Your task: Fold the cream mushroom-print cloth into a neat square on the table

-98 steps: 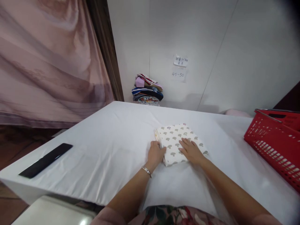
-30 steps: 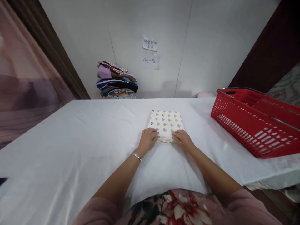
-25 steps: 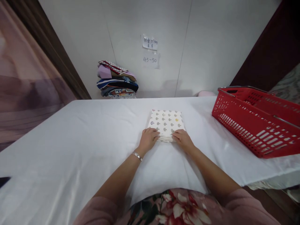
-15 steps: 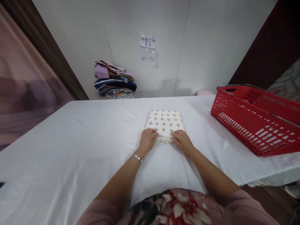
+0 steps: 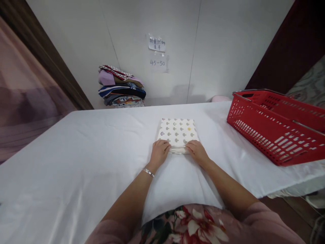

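The person is wearing dusty-pink sleeves (image 5: pixel 266 227) ending near the elbows, with a dark floral garment (image 5: pixel 193 223) of pink and white blossoms showing in front. A thin silver bracelet (image 5: pixel 148 172) is circling the wrist of the left hand (image 5: pixel 158 153).

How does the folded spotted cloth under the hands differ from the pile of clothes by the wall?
The spotted cloth is all one pale pattern of small grey prints; the pile mixes purple, navy and red. The spotted cloth lies flat and low on the table, left hand and right hand on its near edge; the pile stands taller, uneven, untouched. Both are folded fabric.
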`<state>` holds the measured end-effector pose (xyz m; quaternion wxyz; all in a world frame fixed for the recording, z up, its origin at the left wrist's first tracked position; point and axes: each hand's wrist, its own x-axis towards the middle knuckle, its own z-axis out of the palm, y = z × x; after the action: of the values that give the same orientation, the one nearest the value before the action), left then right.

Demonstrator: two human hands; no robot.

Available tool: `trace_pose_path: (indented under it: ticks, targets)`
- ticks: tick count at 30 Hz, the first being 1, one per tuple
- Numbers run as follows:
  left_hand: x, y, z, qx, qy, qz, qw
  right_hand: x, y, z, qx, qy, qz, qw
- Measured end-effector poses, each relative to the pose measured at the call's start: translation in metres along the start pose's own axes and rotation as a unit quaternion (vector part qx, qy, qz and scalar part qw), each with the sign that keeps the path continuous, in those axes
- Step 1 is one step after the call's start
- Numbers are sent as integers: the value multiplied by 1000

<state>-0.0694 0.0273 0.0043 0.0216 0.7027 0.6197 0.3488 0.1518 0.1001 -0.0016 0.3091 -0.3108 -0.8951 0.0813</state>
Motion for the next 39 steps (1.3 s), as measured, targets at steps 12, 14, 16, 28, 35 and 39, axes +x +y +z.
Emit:
trace_pose_path:
  ticks: [12, 14, 16, 28, 35, 39]
  targets:
    - [4, 12, 7, 22, 10, 31, 999, 1, -2, 4, -19, 11, 0, 1000]
    - [5, 16, 7, 35, 17, 38, 999, 1, -2, 4, -16, 12, 0, 1000]
    - [5, 19, 7, 48, 16, 57, 997, 1, -2, 5, -11, 17, 1, 1000]
    - [17, 37, 18, 99, -41, 116, 987, 3, -5, 5, -15, 17, 11, 1000]
    - [12, 37, 25, 39, -20, 89, 995, 0, -13, -2, -28, -18, -17, 999]
    - [12, 36, 27, 27, -24, 73, 997, 1, -16, 0, -51, -16, -1, 999]
